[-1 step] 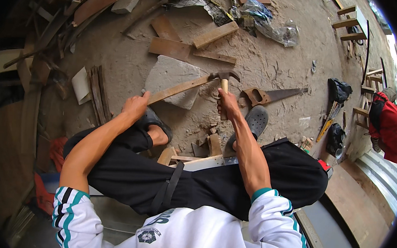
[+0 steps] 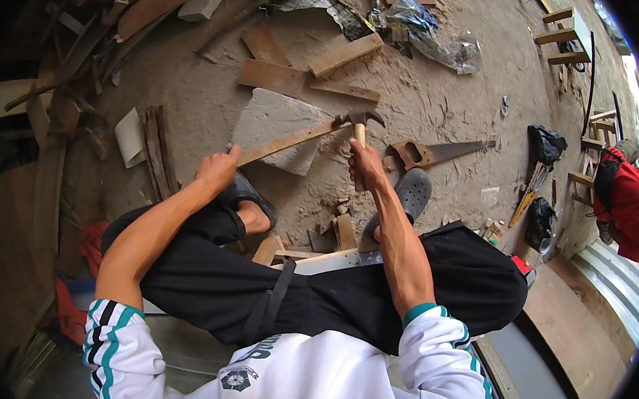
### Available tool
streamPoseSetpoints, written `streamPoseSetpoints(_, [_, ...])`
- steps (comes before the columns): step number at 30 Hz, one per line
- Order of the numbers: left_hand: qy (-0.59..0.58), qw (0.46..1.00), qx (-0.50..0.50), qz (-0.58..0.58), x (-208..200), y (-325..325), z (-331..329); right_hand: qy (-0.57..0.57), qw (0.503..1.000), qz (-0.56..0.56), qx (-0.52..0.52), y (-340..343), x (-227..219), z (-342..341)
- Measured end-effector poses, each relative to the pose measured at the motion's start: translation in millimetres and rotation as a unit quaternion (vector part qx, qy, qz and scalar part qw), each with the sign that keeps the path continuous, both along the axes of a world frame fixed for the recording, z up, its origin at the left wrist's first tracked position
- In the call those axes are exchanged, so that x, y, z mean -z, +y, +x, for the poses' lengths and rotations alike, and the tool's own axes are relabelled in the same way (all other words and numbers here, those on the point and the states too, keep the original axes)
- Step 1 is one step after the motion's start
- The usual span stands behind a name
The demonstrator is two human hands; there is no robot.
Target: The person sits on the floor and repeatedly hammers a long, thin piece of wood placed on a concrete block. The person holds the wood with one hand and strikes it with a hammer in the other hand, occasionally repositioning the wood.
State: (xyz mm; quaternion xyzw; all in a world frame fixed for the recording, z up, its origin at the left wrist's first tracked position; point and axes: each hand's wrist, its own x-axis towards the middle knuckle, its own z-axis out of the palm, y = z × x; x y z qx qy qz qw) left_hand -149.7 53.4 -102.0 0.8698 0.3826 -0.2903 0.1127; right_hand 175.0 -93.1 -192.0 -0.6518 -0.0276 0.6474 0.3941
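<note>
My left hand is closed round the near end of a narrow wooden strip. The strip slants up to the right across a pale concrete block. In my right hand is the wooden handle of a claw hammer, gripped by wrapped fingers. The dark hammer head is at the strip's far end, its claw pointing right; whether it touches the wood I cannot tell. A handsaw with a wooden handle lies on the ground just right of the hammer.
Short boards lie beyond the block, with crumpled plastic sheeting farther off. Scrap wood is heaped at the left. My clogs flank the work. Wood offcuts lie between my feet. Black bags and a red cloth are at the right.
</note>
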Motion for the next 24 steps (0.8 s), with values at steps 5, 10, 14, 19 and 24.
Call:
streamPoseSetpoints(5, [0.011,1.000,0.017,0.018,0.5,5.5,2.1,0.034,0.967,0.041,0.251,21.6,-10.0,8.6])
streamPoseSetpoints(10, [0.012,0.999,0.029,0.017,1.3,4.4,2.0,-0.006,0.997,-0.023,0.072,18.6,-3.5,20.5])
streamPoseSetpoints(14, [0.001,1.000,0.016,0.014,8.3,9.1,-6.0,-0.022,0.998,-0.046,-0.045,20.9,-11.2,50.4])
streamPoseSetpoints(19, [0.007,1.000,0.021,0.021,16.8,10.7,-5.6,-0.021,0.998,-0.009,0.062,24.0,1.5,58.9])
streamPoseSetpoints(24, [0.026,0.999,0.027,0.024,14.0,14.3,-8.9,-0.011,0.989,-0.011,-0.146,13.2,-6.4,60.6])
